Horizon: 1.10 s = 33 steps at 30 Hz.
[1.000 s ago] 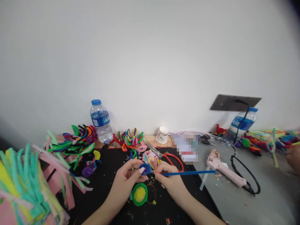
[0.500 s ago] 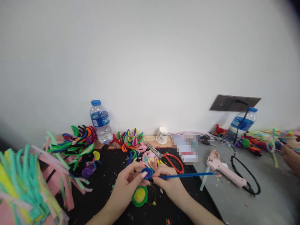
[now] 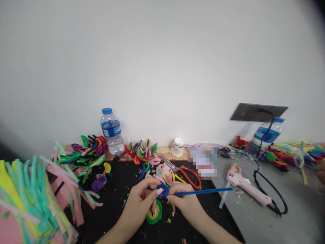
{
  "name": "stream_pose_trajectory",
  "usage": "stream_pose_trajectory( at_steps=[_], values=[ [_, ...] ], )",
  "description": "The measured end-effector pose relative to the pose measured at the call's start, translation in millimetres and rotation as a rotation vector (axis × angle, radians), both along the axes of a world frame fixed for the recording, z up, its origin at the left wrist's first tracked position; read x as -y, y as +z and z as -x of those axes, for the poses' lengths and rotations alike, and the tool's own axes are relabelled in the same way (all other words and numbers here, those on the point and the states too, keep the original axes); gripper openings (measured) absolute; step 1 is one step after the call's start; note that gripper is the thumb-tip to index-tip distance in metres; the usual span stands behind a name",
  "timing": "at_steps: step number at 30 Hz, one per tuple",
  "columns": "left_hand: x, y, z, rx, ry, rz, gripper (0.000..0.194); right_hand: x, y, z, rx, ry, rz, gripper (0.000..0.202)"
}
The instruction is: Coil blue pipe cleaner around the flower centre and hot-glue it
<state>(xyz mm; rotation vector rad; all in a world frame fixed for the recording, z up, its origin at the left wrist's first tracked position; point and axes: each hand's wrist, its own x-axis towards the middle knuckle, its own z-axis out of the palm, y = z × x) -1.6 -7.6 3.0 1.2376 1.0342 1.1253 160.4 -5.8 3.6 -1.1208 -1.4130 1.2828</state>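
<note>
Far left of the hands: a bundle of strips [image 3: 27,196], loose and not worked into any shape. Left of and beyond the hands: a pile of loops [image 3: 88,149], which appear bent to form and unassembled.

Left hand [image 3: 142,200]: thumb and fingers pinched on the blue coil [image 3: 162,191]. Directly beyond it: a flower [image 3: 144,149], apparently assembled from loops. Just below the left hand's fingertips: a green disc [image 3: 153,220] with a yellow centre, lying on the mat [image 3: 111,200], partly covered by the fingers. Its round form appears complete.

The coil sits between the two hands, which are close together. Its centre appears wound; the outer edge does not appear finished.

Right hand [image 3: 181,198]: fingers closed on the blue stem [image 3: 208,191], just beside the coil. A straight length projects to the right, not yet wound. The fingers hide the join, so whether stem and coil are one piece cannot be confirmed.

Beyond the right hand: scissors [image 3: 191,177], lying unheld. Right of the hands: the glue gun [image 3: 247,188], on the surface [image 3: 286,230], also unheld.
</note>
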Motion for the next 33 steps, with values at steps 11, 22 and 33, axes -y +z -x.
stream_pose_trajectory(
  at_steps=[11, 22, 33],
  values=[
    [2.7, 1.9, -1.9, 0.022, 0.006, 0.031, 0.014, 2.8, -0.2, 3.3, -0.052, -0.014, 0.055, 0.017],
    [3.2, -0.7, 0.8, -0.021, -0.009, -0.007, 0.013, 3.8, 0.0, 2.4, 0.001, -0.008, 0.045, 0.020],
    [3.2, 4.4, -0.1, -0.037, -0.004, -0.011, 0.016, 3.2, -1.1, 1.7, 0.074, -0.007, -0.055, 0.021]
  ],
)
